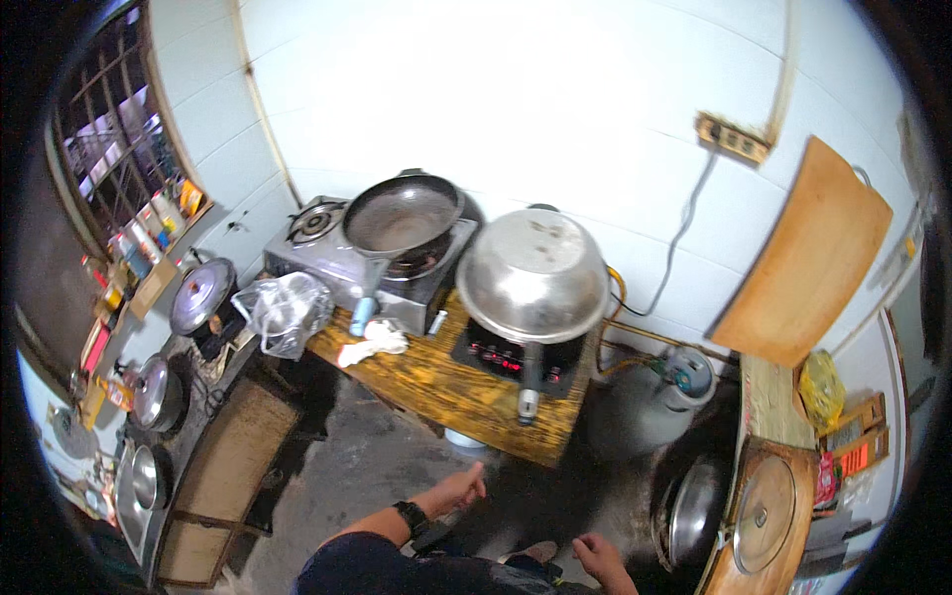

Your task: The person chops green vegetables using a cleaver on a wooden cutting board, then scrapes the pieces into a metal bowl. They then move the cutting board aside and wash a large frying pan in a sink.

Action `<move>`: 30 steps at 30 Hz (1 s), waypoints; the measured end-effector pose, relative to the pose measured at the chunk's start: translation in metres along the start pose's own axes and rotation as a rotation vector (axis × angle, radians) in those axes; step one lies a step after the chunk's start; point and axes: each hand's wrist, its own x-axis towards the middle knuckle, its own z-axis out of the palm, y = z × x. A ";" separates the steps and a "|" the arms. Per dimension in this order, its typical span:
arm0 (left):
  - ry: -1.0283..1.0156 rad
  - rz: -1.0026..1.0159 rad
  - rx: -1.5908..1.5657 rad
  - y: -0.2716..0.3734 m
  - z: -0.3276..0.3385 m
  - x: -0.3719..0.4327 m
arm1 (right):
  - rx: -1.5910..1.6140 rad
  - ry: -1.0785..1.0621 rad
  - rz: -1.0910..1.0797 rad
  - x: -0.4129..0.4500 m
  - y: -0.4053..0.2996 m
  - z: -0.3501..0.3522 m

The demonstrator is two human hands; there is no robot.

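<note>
My left hand (460,488), with a dark watch on its wrist, hangs in front of the wooden table (416,383). Its fingers are partly apart and nothing shows in them. Lower down, my right hand (597,559) is loosely curled at the bottom of the view; its palm is hidden. On the table an upturned metal basin (535,275) covers a pan, whose handle (529,383) points towards me. That pan stands on an induction cooker (483,353) with red lights lit. To the left, a wok (404,216) rests on a gas stove (327,256).
A crumpled white cloth (379,340) and a clear plastic bag (290,312) lie near the stove. A gas cylinder (654,413) stands right of the table. Lidded pots (204,297) line the left counter. A wooden board (807,256) leans at right, above a glass lid (764,513).
</note>
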 end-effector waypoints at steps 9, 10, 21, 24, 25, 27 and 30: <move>0.309 0.369 -0.348 0.065 -0.174 -0.092 | 0.078 -0.248 -0.353 0.039 -0.214 0.098; 0.331 0.402 -0.350 0.086 -0.181 -0.099 | 0.175 -0.271 -0.400 0.040 -0.239 0.103; 0.308 0.402 -0.046 0.249 -0.226 -0.060 | 0.793 -0.190 -0.477 0.080 -0.449 0.138; 0.465 0.324 0.020 0.281 -0.213 -0.054 | 0.896 -0.330 -0.517 0.122 -0.458 0.151; 0.496 0.273 0.052 0.285 -0.218 -0.044 | 0.913 -0.397 -0.504 0.130 -0.464 0.151; 0.532 0.213 -0.033 0.292 -0.227 -0.023 | 0.944 -0.503 -0.479 0.141 -0.474 0.152; 0.499 0.273 -0.240 0.298 -0.223 0.002 | 0.855 -0.452 -0.473 0.160 -0.474 0.153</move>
